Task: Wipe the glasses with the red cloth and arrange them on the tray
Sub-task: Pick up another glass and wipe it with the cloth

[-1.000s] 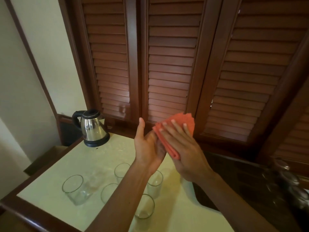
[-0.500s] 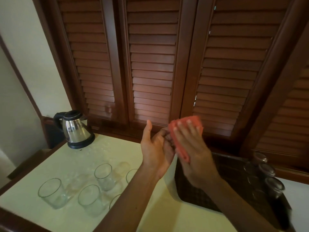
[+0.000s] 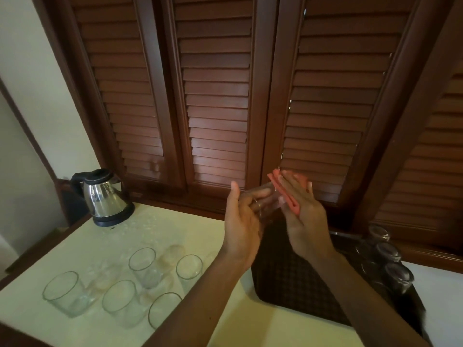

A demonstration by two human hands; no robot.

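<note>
While the left hand (image 3: 241, 221) grips a glass (image 3: 263, 200), right hand (image 3: 302, 216) fingers, seemingly straight, press red cloth (image 3: 284, 194).

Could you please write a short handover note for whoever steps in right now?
Left hand holds a glass in the air.
Right hand presses the folded red cloth against the glass.
Done: three glasses stand upside down along the right edge of the dark tray.
Left: finish wiping this glass, set it on the tray, then do the five upright glasses on the counter.
</note>
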